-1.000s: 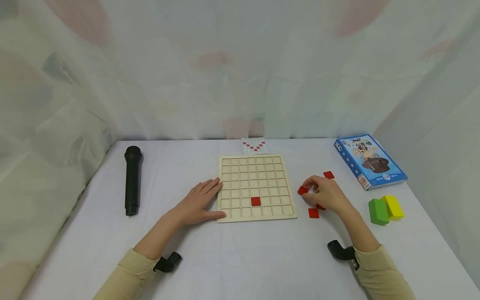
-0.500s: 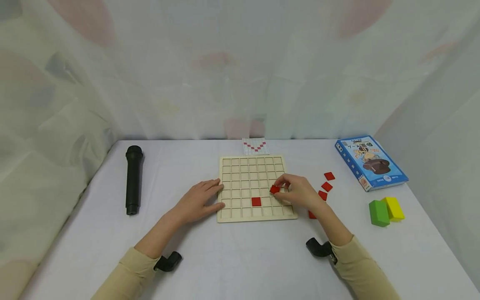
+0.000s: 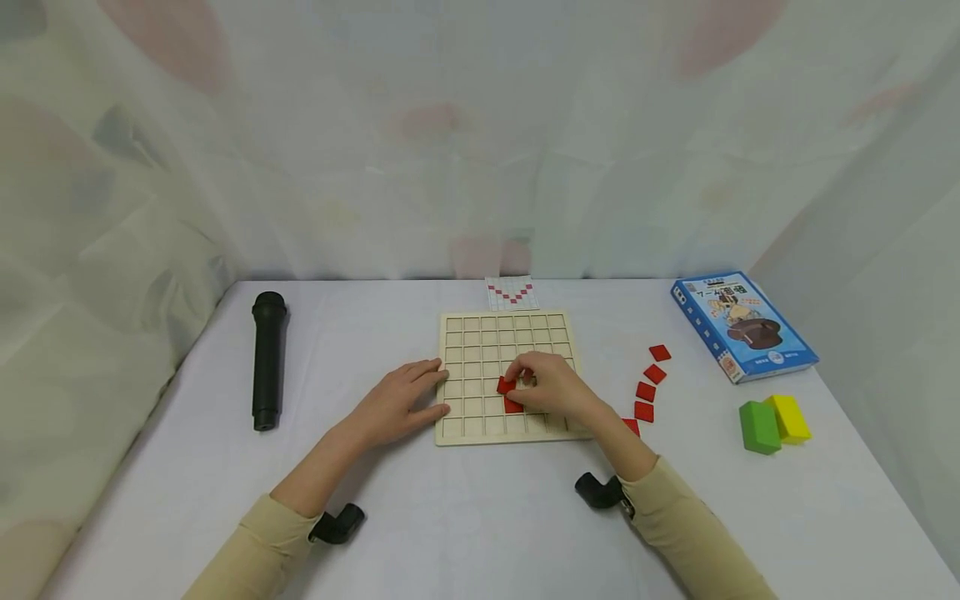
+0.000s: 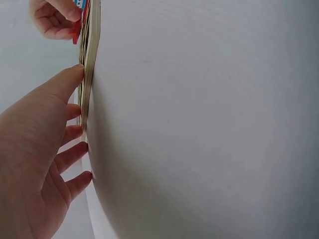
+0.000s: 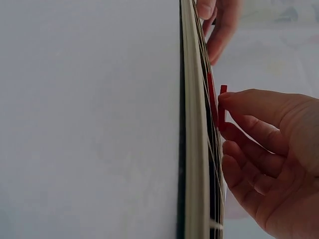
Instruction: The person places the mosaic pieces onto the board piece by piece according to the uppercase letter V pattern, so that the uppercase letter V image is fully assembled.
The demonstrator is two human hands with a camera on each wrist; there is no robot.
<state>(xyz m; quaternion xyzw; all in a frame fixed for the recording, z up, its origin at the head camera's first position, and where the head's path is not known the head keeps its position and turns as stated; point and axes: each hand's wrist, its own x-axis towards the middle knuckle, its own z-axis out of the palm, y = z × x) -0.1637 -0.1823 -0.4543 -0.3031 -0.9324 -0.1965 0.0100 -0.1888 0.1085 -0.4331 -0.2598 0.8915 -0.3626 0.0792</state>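
Observation:
A pale wooden grid board (image 3: 474,431) lies on the white table, with one red square tile (image 3: 513,407) set in a cell of its lower middle. Above the board, my right hand (image 3: 555,386) pinches another red tile (image 3: 504,385) between thumb and fingers, just up and left of the set one. In the right wrist view the pinched tile (image 5: 223,107) stands slightly off the grid surface. My left hand (image 3: 395,406) rests at the board's left edge with fingers spread; the left wrist view shows its fingertips touching the board's side (image 4: 90,59).
Several loose red tiles (image 3: 655,374) lie right of the board. A small pattern card (image 3: 512,292) sits behind it. Farther right are a blue box (image 3: 744,327), a green block (image 3: 760,427) and a yellow block (image 3: 789,419). A black microphone (image 3: 267,361) lies at left.
My right hand took a red tile from the loose ones at right and carried it left over the board, to beside the set tile. The left hand stayed at the board's edge.

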